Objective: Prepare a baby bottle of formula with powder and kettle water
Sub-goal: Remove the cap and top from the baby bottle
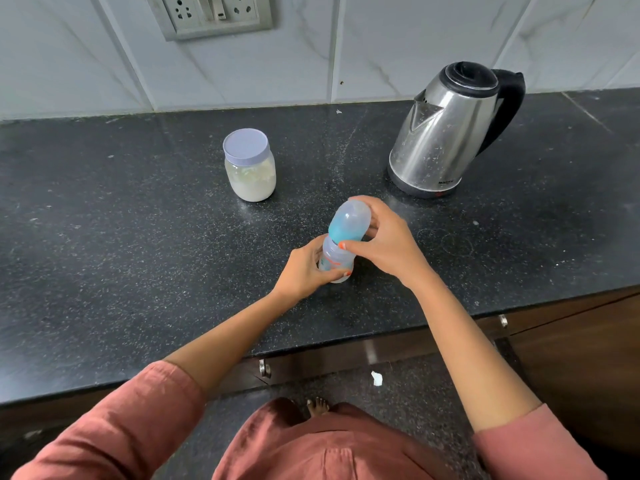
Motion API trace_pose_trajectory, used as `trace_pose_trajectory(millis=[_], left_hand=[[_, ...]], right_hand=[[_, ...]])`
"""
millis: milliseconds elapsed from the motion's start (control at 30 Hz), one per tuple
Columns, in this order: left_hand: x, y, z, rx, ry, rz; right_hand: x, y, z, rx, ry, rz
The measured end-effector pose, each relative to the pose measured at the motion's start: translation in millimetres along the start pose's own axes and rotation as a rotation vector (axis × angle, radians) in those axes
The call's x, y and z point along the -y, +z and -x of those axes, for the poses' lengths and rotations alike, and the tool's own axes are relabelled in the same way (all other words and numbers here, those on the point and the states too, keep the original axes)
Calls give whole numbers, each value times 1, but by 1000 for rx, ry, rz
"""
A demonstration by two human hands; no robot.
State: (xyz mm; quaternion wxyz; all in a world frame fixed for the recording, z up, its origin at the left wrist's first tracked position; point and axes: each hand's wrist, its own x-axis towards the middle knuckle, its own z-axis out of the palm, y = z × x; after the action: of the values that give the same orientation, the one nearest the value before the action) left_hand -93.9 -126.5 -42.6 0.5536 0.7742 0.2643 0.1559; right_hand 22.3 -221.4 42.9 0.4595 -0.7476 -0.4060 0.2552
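A lidded powder jar [250,166] and a steel kettle [446,133] stand well apart on the black countertop [104,237], bare surface between them; nearer the edge, the left hand [303,273] and right hand [389,244], gripping a baby bottle [336,254], block the centre.

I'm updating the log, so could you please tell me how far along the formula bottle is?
Nothing looks done yet. In hand: the left hand holds the bottle on the counter while the right hand grips its capped top. Left: the powder jar has its lid on and the kettle stands shut, so powder and water remain.
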Motion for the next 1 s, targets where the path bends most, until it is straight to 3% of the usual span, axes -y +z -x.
trace_pose_trajectory(millis=[167, 400, 533, 1000], left_hand=[[-1, 1, 2, -13, -8, 10], [2, 2, 1, -6, -13, 38], [2, 3, 2, -17, -21, 45], [4, 4, 1, -23, -20, 52]], right_hand=[[-2, -21, -7, -100, 42, -145], [-45, -38, -19, -253, 202, 94], [-65, -32, -21, -256, 216, 239], [-92, -21, -24, -233, 240, 306]])
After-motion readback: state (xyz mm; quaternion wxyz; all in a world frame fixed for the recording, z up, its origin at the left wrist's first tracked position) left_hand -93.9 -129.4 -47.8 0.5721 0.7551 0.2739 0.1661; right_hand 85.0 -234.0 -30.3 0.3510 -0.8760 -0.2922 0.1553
